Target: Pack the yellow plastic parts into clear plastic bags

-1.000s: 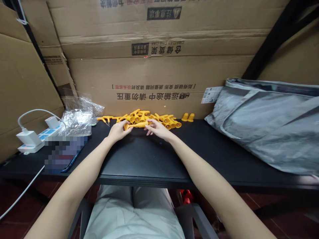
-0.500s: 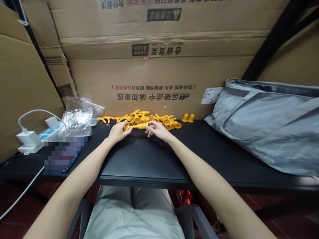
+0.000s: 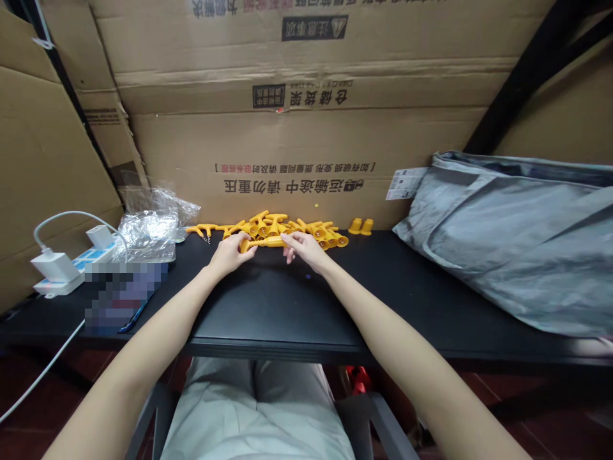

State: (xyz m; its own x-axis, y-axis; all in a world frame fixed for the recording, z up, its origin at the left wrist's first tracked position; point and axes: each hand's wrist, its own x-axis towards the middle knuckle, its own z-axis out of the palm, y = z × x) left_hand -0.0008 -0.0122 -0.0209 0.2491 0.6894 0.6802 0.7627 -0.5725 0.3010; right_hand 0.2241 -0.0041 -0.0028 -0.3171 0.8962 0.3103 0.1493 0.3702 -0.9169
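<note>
Between both hands lies a yellow plastic corkscrew [image 3: 269,242], held level just above the table. My left hand [image 3: 232,253] is closed round its left end, thumb and fingers covering part of it. My right hand [image 3: 305,249] pinches the right end between thumb and fingers, hiding that tip. Right behind the hands is a pile of yellow corkscrews [image 3: 278,225] with T-shaped handles and bell-shaped bases. To its left, T-handles [image 3: 207,227] lie with bare metal spirals showing.
Two yellow bell-shaped sleeves [image 3: 366,227] stand right of the pile. A grey fabric bag [image 3: 498,236] fills the table's right side. At left are crumpled clear plastic packaging [image 3: 148,233], a white power strip [image 3: 71,275] and a dark packet [image 3: 143,300]. Cardboard [image 3: 297,140] walls the back.
Both hands shift very slightly to the right, still gripping the corkscrew. Everything else stays in place.
</note>
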